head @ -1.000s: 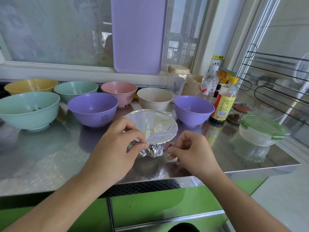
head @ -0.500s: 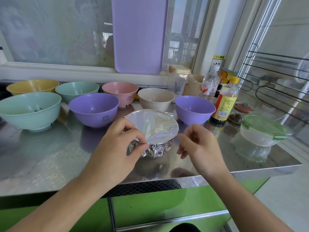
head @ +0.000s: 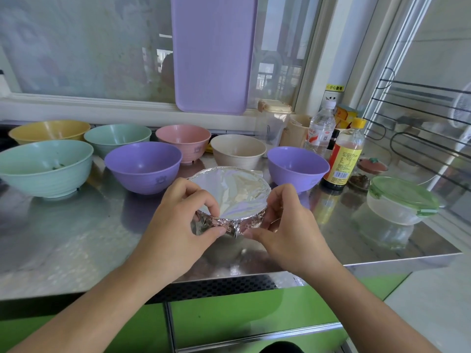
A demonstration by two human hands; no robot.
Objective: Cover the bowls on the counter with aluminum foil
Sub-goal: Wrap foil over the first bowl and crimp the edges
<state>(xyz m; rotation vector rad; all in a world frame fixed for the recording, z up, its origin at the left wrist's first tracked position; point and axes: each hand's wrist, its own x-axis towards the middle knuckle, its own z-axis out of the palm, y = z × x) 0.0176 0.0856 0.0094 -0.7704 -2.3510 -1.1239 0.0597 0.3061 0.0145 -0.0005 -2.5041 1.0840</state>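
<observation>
A round bowl covered w/ shiny crinkled aluminum foil (head: 233,193) sat near the front edge of the stainless steel counter (head: 63,233), centre of view. Left hand (head: 178,225) had fingers curled, thumb & forefinger pinching the crumpled foil skirt at the bowl's near-left rim. Right hand (head: 288,222) was curled round the near-right side of the same bowl, fingertips pressing foil vs. the wall; thumb sat near the foil's lower edge. Foil top lay fairly flat & taut over the rim, w/ folds bunched below it on the near side. Behind it stood seven uncovered bowls: a purple plastic bowl (head: 144,165) to the left, another purple bowl (head: 297,166) to the right, a beige bowl (head: 237,152) just behind the foil, a pink bowl (head: 183,141), a small mint green bowl (head: 117,137), a yellow bowl (head: 49,131) at far left back & a large ribbed mint green bowl (head: 46,166) at left front. Right of those: a clear water bottle (head: 321,131), a yellow-capped sauce bottle (head: 342,156) & a clear container w/ green clip lid (head: 401,200). A lilac plastic tray (head: 212,52) leaned upright vs. the window.
</observation>
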